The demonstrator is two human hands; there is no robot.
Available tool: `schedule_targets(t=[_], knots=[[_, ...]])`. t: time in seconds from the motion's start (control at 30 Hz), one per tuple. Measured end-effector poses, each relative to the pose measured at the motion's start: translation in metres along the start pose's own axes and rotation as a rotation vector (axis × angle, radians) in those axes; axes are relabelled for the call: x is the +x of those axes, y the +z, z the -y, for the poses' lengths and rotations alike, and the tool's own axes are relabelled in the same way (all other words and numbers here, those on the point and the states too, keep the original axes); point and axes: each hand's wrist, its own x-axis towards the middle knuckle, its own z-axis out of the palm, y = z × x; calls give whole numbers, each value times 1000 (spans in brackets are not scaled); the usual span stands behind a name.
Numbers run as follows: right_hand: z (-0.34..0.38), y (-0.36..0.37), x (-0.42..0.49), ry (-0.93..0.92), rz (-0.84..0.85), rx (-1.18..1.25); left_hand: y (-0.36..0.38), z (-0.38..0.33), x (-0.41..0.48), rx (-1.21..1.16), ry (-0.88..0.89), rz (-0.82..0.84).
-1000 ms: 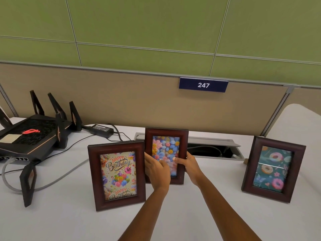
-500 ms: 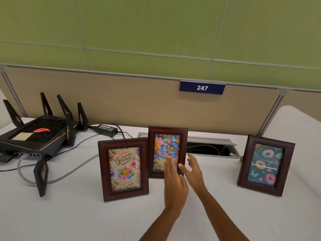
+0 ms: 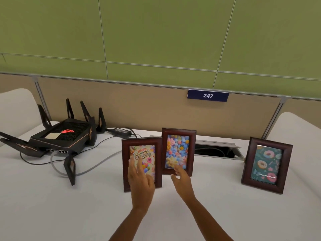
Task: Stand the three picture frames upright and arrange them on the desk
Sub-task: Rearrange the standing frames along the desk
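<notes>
Moved off the flower frame since a second ago: both hands free now, fingers spread, gripping nothing. Left hand point(image 3: 141, 181) up in front of the dark wood birthday picture frame point(image 3: 141, 164); can't tell if touching. Right hand point(image 3: 182, 180) just below the dark wood flower picture frame point(image 3: 178, 151). Flower frame standing alone at 12 o'clock on the white counter point(image 3: 52, 206), birthday frame overlapping at its 9 o'clock, dark wood donut picture frame point(image 3: 266, 165) well apart at 3 o'clock. All three upright; probably only spacing left to fix.
</notes>
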Motion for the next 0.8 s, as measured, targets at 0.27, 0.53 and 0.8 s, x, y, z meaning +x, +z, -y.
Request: schedule_targets(t=[0.27, 0.53, 0.8], knots=[[36, 28, 6, 117, 248, -28, -40, 33, 41, -318, -425, 301], [42, 46, -5, 162, -11, 28, -69, 55, 54, -376, -431, 346], [55, 86, -38, 144, -78, 182, -114, 88, 62, -597, -416, 383]])
